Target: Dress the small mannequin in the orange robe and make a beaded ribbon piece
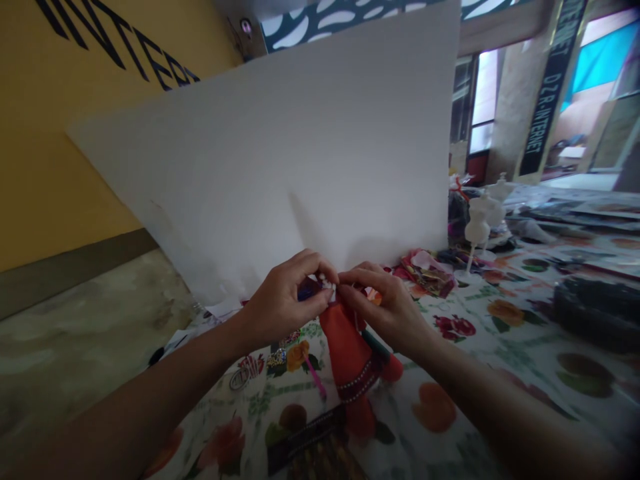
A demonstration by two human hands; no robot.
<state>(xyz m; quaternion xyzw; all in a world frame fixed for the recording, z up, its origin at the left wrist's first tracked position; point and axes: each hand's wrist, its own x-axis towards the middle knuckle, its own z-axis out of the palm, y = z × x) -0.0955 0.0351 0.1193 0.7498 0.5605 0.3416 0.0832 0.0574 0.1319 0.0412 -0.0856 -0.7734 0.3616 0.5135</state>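
Both hands meet above the table at the middle of the view. My left hand (295,293) has its thumb and fingers pinched on a small white beaded piece (329,285) at the top of a red dress (347,347). From the right, my right hand (383,303) pinches at the same spot, its fingertips nearly touching the left ones; what lies between them is too small to tell. The dress hangs down with a dark, white-dotted band near its hem, and red rounded shapes show below and beside it.
A large white board (310,160) stands behind the hands. On the fruit-patterned tablecloth (480,360) are small white mannequins (477,227), colourful fabric scraps (427,272), a pink stick (315,377), a dark round object (597,310) at right and a dark, patterned item (320,447) in front.
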